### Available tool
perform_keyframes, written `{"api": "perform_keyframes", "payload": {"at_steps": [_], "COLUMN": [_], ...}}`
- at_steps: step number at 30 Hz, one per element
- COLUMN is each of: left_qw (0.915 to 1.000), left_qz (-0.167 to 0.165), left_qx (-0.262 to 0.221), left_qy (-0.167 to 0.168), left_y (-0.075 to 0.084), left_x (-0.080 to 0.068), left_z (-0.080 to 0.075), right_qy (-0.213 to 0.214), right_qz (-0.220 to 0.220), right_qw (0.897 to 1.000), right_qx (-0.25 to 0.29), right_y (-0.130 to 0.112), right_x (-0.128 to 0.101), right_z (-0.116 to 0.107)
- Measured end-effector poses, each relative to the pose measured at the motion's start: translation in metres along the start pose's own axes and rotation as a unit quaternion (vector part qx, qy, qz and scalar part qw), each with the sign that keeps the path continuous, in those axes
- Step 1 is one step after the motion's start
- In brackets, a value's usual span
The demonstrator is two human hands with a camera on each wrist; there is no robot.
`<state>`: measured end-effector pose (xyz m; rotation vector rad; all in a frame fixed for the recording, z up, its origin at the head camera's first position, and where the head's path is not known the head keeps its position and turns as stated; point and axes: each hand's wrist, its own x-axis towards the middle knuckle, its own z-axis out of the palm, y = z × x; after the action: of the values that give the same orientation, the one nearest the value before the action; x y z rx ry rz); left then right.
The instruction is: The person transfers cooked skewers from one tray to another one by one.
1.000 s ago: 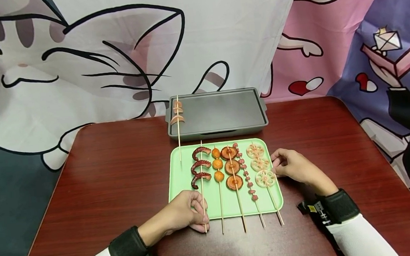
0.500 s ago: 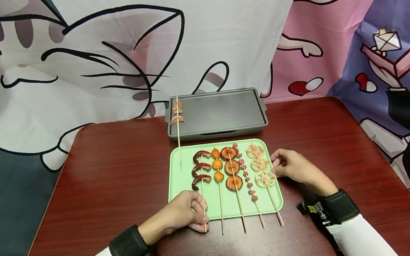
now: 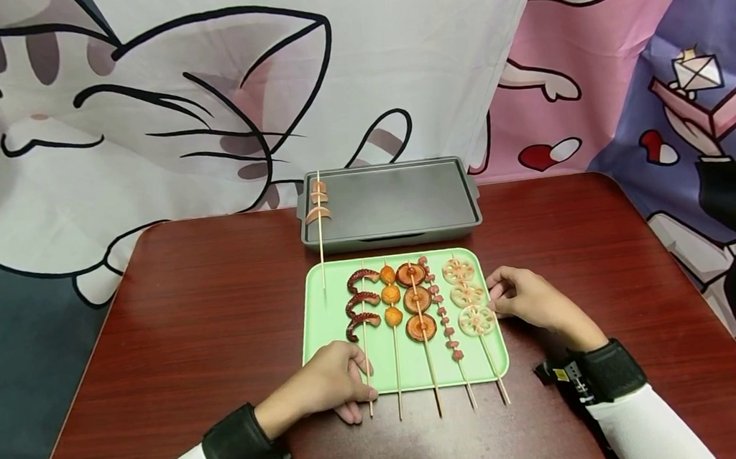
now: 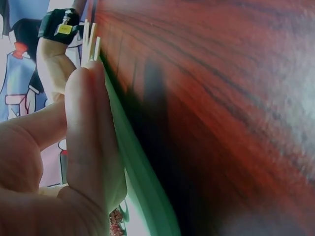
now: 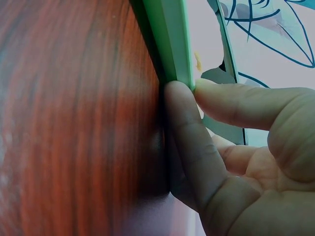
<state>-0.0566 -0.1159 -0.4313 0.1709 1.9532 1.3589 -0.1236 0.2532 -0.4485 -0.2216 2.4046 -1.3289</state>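
Note:
The left hand (image 3: 329, 380) is by the front left edge of a green tray (image 3: 317, 320), at the bare stick of an octopus tentacle skewer (image 3: 363, 300). Its fingers look loosened, and in the left wrist view they (image 4: 84, 132) lie rather straight along the tray's rim. The thumb overlaps the stick in the head view. At the opposite side, the right hand (image 3: 529, 297) pinches the tray's right edge, thumb above and index finger below, seen closely at the rim (image 5: 170, 42) in the right wrist view. Octopus, orange balls (image 3: 390, 295) and mushroom slices (image 3: 417, 300) lie side by side.
Further right on the tray are a skewer of small pink pieces (image 3: 441, 310) and one of lotus root slices (image 3: 467, 294). Behind stands a grey rectangular pan (image 3: 398, 198) bearing a skewer of pinkish curved pieces (image 3: 318, 215), its stick reaching over the tray. Printed cloth (image 3: 432, 51) hangs behind the table.
The left hand's lower fingers have loosened and spread from their pinch on the octopus skewer's stick. That skewer has shifted slightly right and towards the person. The right hand stays put.

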Motion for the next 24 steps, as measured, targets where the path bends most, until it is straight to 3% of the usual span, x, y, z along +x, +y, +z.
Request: {"api": "perform_keyframes", "payload": {"at_steps": [10, 16, 19, 24], "left_qw": [0.9964, 0.99, 0.9783, 0.9468], "left_qz": [-0.005, 0.023, 0.044, 0.061], "left_qx": [0.08, 0.124, 0.173, 0.259], "left_qy": [0.027, 0.063, 0.106, 0.181], "left_y": [0.004, 0.01, 0.017, 0.028], "left_x": [-0.004, -0.008, -0.01, -0.012], "left_z": [0.0, -0.003, -0.008, -0.015], "right_qy": [-0.001, -0.002, -0.003, -0.001], "right_qz": [-0.001, 0.001, 0.001, -0.001], "right_qw": [1.0, 1.0, 1.0, 1.0], "right_qx": [-0.002, 0.006, 0.009, 0.006], "right_y": [0.002, 0.002, 0.002, 0.002], "right_x": [0.001, 0.001, 0.001, 0.0], "right_z": [-0.001, 0.0, 0.0, 0.0]}}
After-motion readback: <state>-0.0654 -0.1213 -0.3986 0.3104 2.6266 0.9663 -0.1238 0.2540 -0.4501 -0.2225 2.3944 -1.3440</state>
